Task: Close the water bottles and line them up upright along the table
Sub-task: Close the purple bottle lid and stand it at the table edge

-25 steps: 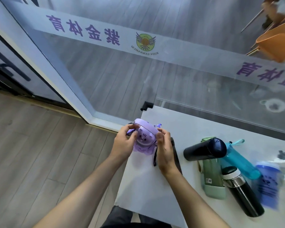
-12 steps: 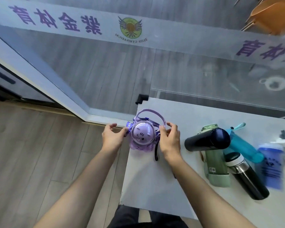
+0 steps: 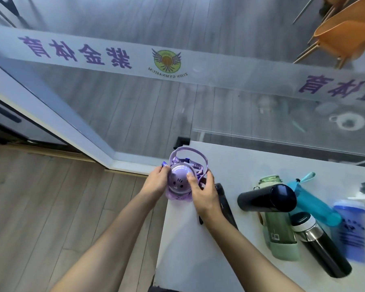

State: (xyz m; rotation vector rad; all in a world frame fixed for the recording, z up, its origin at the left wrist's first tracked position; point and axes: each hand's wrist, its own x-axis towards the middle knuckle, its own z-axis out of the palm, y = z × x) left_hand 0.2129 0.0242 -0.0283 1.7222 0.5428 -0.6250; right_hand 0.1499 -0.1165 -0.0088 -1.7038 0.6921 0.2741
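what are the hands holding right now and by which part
Both hold the purple bottle, standing upright at the table corner. The left hand grips its left side; the right hand grips the right side, thumb on the domed lid.

- A glass wall (image 3: 135, 106) runs behind the white table (image 3: 198, 239).
- A frosted band (image 3: 219, 70) crosses the glass, with purple characters and a round winged logo (image 3: 167, 61).
- Wood-look floor (image 3: 40, 207) lies left of the table; grey planks show beyond the glass.
- An orange chair (image 3: 346, 36) stands beyond the glass, far right.
- Soft daylight throughout.
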